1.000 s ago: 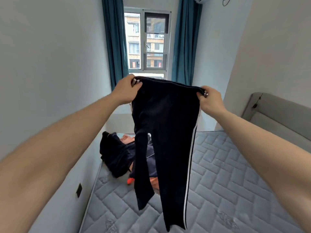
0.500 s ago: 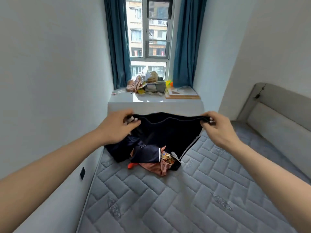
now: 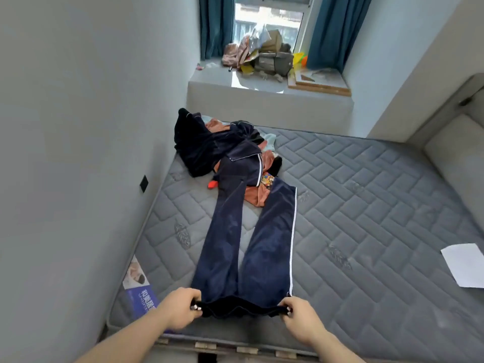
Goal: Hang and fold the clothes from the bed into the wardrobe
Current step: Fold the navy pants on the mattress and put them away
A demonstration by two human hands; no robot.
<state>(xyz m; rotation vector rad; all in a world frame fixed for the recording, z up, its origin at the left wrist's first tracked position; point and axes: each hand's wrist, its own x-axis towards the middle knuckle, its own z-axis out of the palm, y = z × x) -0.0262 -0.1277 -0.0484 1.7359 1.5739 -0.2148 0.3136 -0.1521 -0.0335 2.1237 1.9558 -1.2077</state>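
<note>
1. A pair of navy blue velvety trousers with a white side stripe (image 3: 251,247) lies stretched lengthwise on the grey quilted mattress (image 3: 366,205); the waistband is at the near edge, and the two legs run away toward the window, parted by a narrow strip of bare mattress; the far ends of the legs reach onto the heap of clothes.
2. The left hand (image 3: 180,309) pinches the left end of the waistband, fingers curled round the cloth; the right hand (image 3: 298,314) clenches the right end in the same way; the waistband sags slightly between them, just above the mattress edge.
3. The heap of dark blue, black and rust-orange clothes (image 3: 222,150) sits at the far left of the mattress, close against the grey wall (image 3: 78,127); a small bright red-orange piece shows at its near side, beside the left trouser leg.
4. A white sheet of paper (image 3: 463,263) lies flat at the right edge of the mattress, well apart from the trousers; a blue and white printed label (image 3: 138,292) lies at the mattress's near left corner, just beside the left hand.
5. Beyond the bed, a pale window ledge (image 3: 262,95) carries a clutter of bags, boxes and papers (image 3: 262,53); teal curtains (image 3: 332,30) hang at both sides of the window.
</note>
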